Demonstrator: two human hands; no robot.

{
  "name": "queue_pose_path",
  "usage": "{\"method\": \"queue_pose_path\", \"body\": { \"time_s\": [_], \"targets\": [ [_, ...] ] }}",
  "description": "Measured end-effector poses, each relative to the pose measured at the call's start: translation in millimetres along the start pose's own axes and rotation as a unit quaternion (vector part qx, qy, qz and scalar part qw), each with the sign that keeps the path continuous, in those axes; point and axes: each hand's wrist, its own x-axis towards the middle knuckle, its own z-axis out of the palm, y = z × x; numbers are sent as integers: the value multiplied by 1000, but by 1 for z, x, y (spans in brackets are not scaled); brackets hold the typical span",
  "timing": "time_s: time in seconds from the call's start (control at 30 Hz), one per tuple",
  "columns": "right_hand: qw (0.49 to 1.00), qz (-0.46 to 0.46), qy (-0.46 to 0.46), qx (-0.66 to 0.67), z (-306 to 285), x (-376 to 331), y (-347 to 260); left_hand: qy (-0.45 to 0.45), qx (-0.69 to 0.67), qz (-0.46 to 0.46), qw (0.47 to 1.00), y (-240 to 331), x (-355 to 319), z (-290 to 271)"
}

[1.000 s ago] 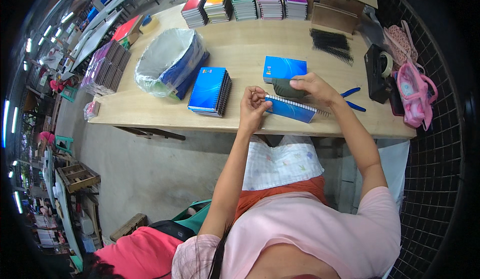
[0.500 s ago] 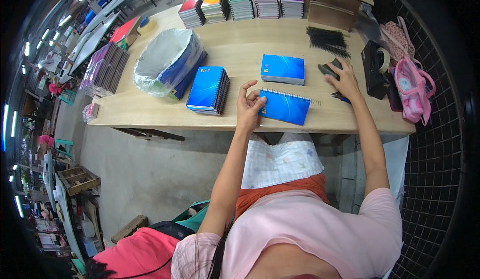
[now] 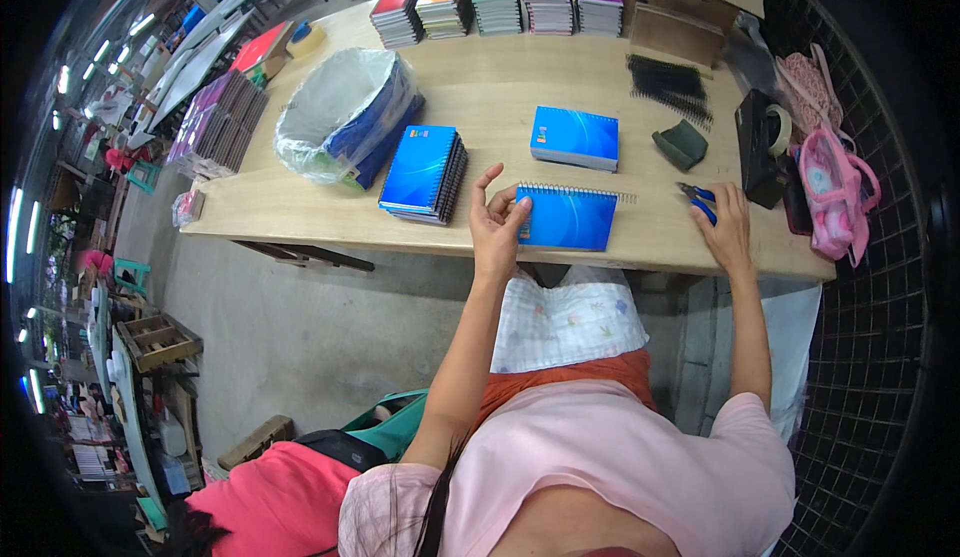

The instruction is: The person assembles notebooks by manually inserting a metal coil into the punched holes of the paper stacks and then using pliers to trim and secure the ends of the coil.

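Note:
My left hand [image 3: 495, 232] pinches the left end of a blue spiral notebook [image 3: 567, 219] between thumb and fingers, near the table's front edge. A length of wire coil [image 3: 627, 197] sticks out past the notebook's right end. To the right, my right hand [image 3: 729, 232] has its fingers around the blue handles of small pliers [image 3: 697, 200], which lie on the table. Just beyond them rests a dark green folded piece [image 3: 680, 145], its material unclear. A short stack of blue notebooks [image 3: 575, 137] lies behind the held one, and a taller blue stack [image 3: 421, 169] stands left of my left hand.
A plastic-lined bin [image 3: 345, 117] stands on the table [image 3: 480, 77] at left, beside bundled purple notebooks [image 3: 218, 122]. Several colored notebook stacks [image 3: 497, 2] line the back. Black coils [image 3: 668, 87], a cardboard box [image 3: 690, 7], a tape dispenser [image 3: 760, 147] and a pink bag [image 3: 836, 192] are at right.
My right hand has let go of the dark green piece and moved nearer to me, onto the pliers. The blue notebook has turned slightly, more level with the table edge, still in my left hand.

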Motion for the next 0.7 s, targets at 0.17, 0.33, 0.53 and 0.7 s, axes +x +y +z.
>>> {"method": "queue_pose_path", "body": {
  "time_s": [0.17,0.33,0.53,0.7],
  "targets": [
    [970,-32,62,232,-27,20,-74,12,59,1,998,15,-10,6],
    [961,-232,64,137,-56,52,-144,-18,76,-3,997,28,-19,13],
    [915,-390,95,28,-66,74,-178,-21,130,3,991,34,-26,13],
    [878,-461,130,-5,-62,83,-189,-16,128,5,992,39,-29,14]
  ]
}}
